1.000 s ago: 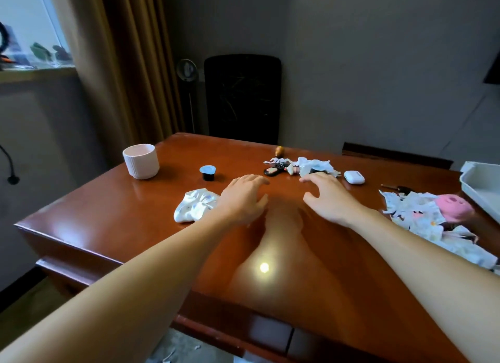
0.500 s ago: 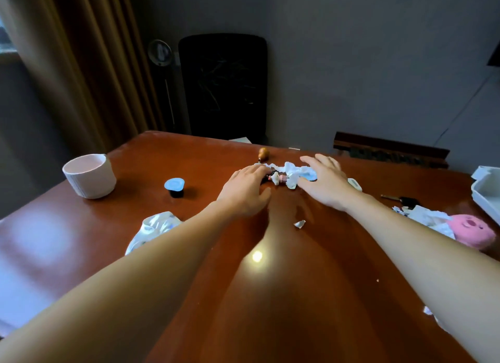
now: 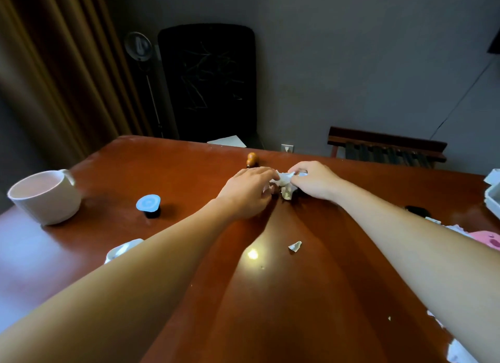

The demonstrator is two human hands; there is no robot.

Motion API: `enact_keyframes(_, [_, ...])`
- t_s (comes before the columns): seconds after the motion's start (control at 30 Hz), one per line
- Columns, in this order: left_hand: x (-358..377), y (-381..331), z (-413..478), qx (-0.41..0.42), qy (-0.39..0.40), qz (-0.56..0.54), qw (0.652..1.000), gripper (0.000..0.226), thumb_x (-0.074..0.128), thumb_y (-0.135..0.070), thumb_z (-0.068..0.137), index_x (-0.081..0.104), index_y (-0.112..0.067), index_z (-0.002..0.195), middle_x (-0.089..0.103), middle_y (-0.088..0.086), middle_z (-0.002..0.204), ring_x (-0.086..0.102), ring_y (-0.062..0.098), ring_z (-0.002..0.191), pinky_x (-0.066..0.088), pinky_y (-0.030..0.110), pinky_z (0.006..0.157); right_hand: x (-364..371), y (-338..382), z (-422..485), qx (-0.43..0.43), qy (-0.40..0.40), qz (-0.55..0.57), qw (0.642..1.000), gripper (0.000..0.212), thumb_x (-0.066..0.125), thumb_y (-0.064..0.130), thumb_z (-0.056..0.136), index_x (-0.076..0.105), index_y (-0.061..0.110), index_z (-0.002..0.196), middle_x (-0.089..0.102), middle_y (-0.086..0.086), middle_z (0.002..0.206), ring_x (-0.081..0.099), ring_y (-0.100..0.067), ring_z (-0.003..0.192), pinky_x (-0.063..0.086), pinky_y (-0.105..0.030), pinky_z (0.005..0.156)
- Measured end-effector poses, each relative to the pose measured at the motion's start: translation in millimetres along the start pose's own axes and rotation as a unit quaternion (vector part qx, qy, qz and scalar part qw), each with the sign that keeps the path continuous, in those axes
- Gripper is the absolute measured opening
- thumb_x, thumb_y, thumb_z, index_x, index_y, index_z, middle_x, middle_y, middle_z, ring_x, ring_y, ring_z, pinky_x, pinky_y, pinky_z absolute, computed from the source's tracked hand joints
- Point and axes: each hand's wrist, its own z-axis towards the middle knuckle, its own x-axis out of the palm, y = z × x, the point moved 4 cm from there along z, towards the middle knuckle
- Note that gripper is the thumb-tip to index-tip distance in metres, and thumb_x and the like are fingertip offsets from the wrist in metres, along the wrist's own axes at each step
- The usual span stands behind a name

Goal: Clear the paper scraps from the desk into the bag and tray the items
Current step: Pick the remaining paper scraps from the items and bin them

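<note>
Step in hand: by my judgement, the gathering of scraps at the far middle of the glossy red-brown wooden surface [image 3: 189,173]; the putting into the bag had not yet begun.
Left hand: the left hand [image 3: 247,192] reached in from the left, and its grip was closed on the left side of the bunch of white crumpled paper scraps [image 3: 285,180].
Right hand: the right hand [image 3: 313,181] met it from the right, with its fingers curled round the same bunch, so the grip was clamped on paper too.
Task's thing: the bunch lay between both hands, low on the surface; small dark items under it could not be told.
Left behind: one small torn white scrap [image 3: 295,246] lay nearer, alone; more white scraps [image 3: 460,352] lay at the near right edge.
Bag: the white crumpled thing [image 3: 121,250], half hidden by the left forearm, was perhaps the bag; I could not be sure.
Tray: the white plastic tray [image 3: 492,200] stood at the far right edge, with the pink plush toy [image 3: 489,239] near it.
Next move: it called for lifting only the paper, leaving the items, and carrying it to the left without dropping loose pieces.
</note>
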Motion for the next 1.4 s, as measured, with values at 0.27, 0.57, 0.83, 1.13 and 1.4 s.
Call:
enact_keyframes(0.27, [8.8, -5.0, 10.8, 0.016, -0.012, -0.012, 1.0, 0.033, 0.054, -0.024, 0.096, 0.056, -0.024, 0.129, 0.057, -0.003, 0.135, 0.053, 0.019, 0.121, 0.039, 0.032, 0.103, 0.3, 4.2, 11.1, 0.006, -0.028, 0.041, 0.999, 0.02, 0.058, 0.017, 0.091, 0.071, 0.006, 0.08, 0.062, -0.01, 0.082, 0.053, -0.015, 0.071, 0.039, -0.022, 0.057])
enact_keyframes(0.57, [9.2, -18.0, 8.2, 0.02, -0.014, -0.041, 0.999, 0.028, 0.054, -0.036, 0.097, 0.06, -0.023, 0.121, 0.064, -0.003, 0.12, 0.056, 0.018, 0.109, 0.037, 0.027, 0.091, -17.6, 1.3, 0.8, -0.037, -0.078, 0.071, 0.994, 0.027, 0.053, 0.008, 0.097, 0.076, 0.021, 0.103, 0.065, 0.002, 0.116, 0.055, -0.011, 0.102, 0.045, -0.017, 0.073])
enact_keyframes(0.83, [10.7, -40.8, -0.8, 0.04, 0.012, -0.057, 0.998, 0.026, 0.057, -0.029, 0.095, 0.063, -0.019, 0.118, 0.061, 0.001, 0.12, 0.057, 0.021, 0.109, 0.049, 0.035, 0.088, -38.7, -4.5, -17.1, -0.049, -0.11, 0.067, 0.99, 0.025, 0.053, 0.009, 0.097, 0.074, 0.023, 0.102, 0.065, 0.001, 0.113, 0.057, -0.01, 0.084, 0.039, -0.01, 0.046])
enact_keyframes(1.13, [7.9, -54.2, -24.9, 0.095, 0.013, 0.014, 0.995, 0.027, 0.047, -0.021, 0.1, 0.062, -0.014, 0.122, 0.061, 0.005, 0.12, 0.051, 0.024, 0.116, 0.026, 0.026, 0.106, -45.6, -15.6, -48.0, -0.037, -0.137, 0.07, 0.987, 0.023, 0.055, 0.01, 0.097, 0.073, 0.023, 0.103, 0.066, 0.0, 0.121, 0.06, -0.015, 0.112, 0.047, -0.018, 0.077])
enact_keyframes(1.4, [9.5, -58.4, -55.1, 0.044, 0.02, -0.008, 0.999, 0.022, 0.051, -0.023, 0.098, 0.063, -0.013, 0.114, 0.061, 0.006, 0.116, 0.059, 0.03, 0.099, 0.049, 0.041, 0.08, -29.3, -26.1, -83.3, -0.035, -0.13, 0.084, 0.987, 0.025, 0.054, 0.005, 0.096, 0.071, 0.021, 0.105, 0.065, 0.0, 0.122, 0.056, -0.014, 0.115, 0.042, -0.011, 0.068])
